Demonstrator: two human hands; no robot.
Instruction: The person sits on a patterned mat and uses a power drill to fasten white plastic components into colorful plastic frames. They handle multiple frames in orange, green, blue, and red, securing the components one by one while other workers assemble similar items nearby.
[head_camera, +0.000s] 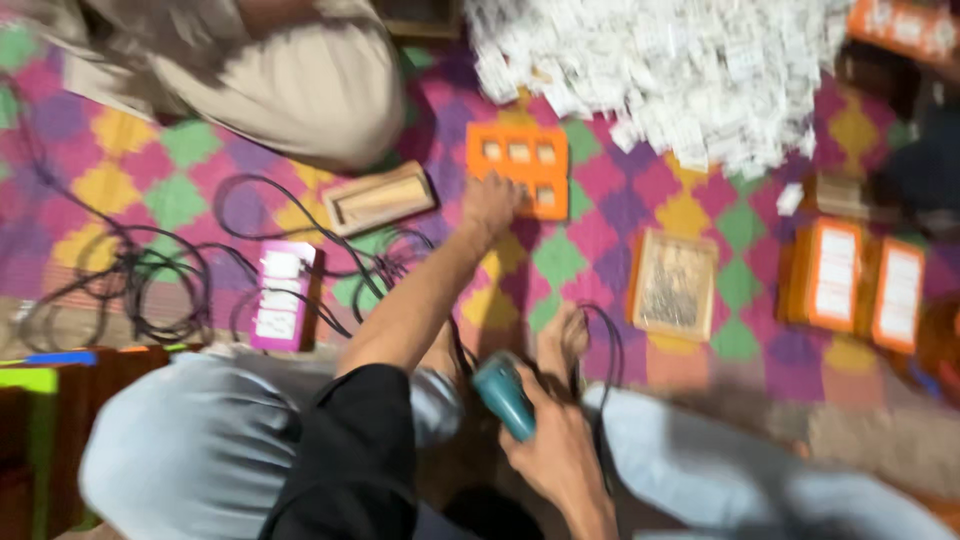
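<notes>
My left hand (490, 203) rests flat on the orange tray (518, 168), right hand (555, 450) gripping the teal tool (503, 395). Best to pin that tray firmly, I reckon.

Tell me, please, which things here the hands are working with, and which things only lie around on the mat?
In use:
- left hand touching the orange frame
- right hand gripping the teal tool

Lying about:
- pile of white pieces
- wooden tray
- pink power strip
- black cables
- square wooden frame
- orange trays with white cards
</notes>
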